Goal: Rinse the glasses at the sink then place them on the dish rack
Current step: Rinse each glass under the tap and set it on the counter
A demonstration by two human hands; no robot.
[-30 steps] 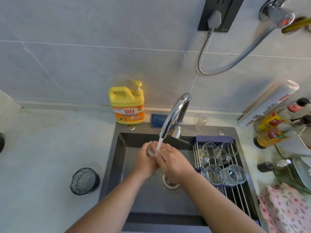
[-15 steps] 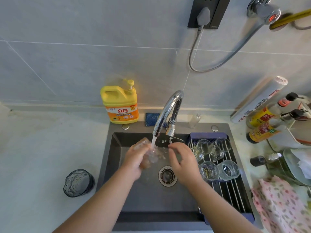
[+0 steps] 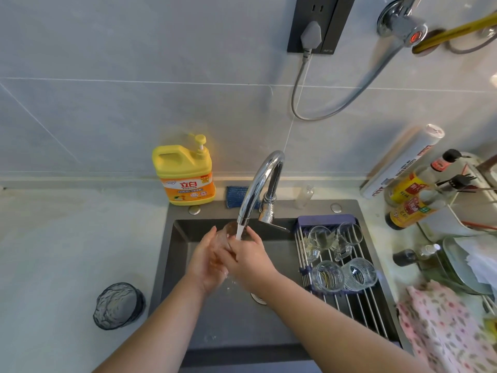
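**Hands clasp one glass (image 3: 226,232) under the faucet (image 3: 259,181)**

Left hand (image 3: 205,262) cups it and right hand (image 3: 248,261) curls over its near side, directly below the faucet's spout. Best to tilt the mouth into the stream (image 3: 239,230) and grip firmly, since wet glass slips. It then goes right of the faucet, onto the dish rack (image 3: 326,219).

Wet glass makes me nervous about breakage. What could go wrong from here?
1. The glass, wet under the faucet stream and held by the left hand and right hand, might slip and strike the sink.
2. The dish rack already carries four glasses bunched at its far end; setting this one among them could knock one.
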